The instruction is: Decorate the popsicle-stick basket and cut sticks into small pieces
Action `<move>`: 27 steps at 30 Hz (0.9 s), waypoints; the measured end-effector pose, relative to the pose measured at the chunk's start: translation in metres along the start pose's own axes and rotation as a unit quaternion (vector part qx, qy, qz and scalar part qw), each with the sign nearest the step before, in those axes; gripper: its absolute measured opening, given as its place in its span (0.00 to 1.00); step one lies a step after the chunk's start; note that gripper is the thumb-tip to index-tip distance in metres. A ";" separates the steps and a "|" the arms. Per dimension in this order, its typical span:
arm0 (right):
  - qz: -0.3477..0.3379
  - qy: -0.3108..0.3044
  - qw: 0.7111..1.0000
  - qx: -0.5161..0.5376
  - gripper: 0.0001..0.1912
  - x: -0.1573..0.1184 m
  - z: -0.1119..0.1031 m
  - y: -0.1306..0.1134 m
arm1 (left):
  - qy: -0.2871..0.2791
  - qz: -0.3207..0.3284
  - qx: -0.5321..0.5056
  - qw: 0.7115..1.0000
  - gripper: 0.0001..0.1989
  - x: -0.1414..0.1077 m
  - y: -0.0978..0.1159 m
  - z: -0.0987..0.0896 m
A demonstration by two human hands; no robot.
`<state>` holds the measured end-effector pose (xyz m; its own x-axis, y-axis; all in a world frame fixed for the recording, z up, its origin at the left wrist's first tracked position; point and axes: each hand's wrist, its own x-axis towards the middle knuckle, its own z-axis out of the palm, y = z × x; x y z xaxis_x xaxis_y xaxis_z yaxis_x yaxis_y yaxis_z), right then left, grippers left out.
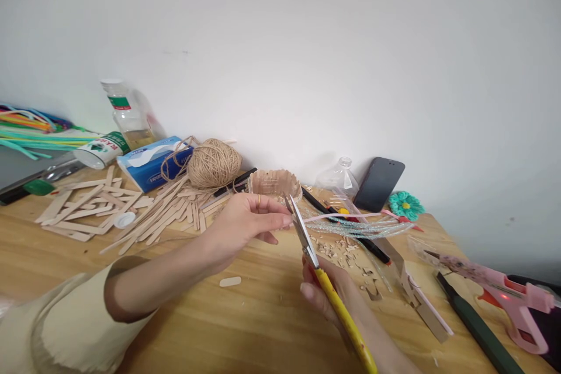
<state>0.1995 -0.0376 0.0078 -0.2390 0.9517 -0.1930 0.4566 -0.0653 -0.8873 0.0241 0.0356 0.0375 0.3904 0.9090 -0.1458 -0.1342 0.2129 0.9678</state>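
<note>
My left hand (252, 219) pinches the end of a thin pale pink strip (346, 216), perhaps a pipe cleaner, which runs off to the right. In my right hand (328, 292) is a pair of scissors (309, 245) with yellow handles, blades pointing up and parted slightly. The blades are right beside my left fingertips, at the strip's end. Whether they touch the strip I cannot tell. Behind my left fingers stands a small round basket (276, 182) made of wooden pieces, its lower part hidden. A short rounded wooden piece (230, 281) lies in front of my hands.
Craft sticks (92, 207) lie at left, near a twine ball (214, 162), tissue pack (153, 162) and glass jar (127, 117). Right are a phone (379, 182), teal flower (407, 205), beaded strands (350, 227), wood scraps (339, 251) and a pink glue gun (504, 298) with a red light.
</note>
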 end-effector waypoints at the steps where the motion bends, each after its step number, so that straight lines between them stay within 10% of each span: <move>1: 0.000 0.005 1.000 -0.006 0.26 0.000 0.000 0.000 | 0.000 -0.002 -0.003 1.000 0.05 0.000 0.000 0.000; 27: 0.057 0.045 0.994 -0.082 0.21 0.003 0.004 0.000 | 0.017 -0.031 -0.009 0.999 0.06 0.002 -0.002 0.002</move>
<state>0.1956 -0.0358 0.0061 -0.1029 0.9647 -0.2425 0.6119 -0.1308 -0.7800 0.0265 0.0361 0.0361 0.3675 0.9055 -0.2121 -0.1266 0.2747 0.9532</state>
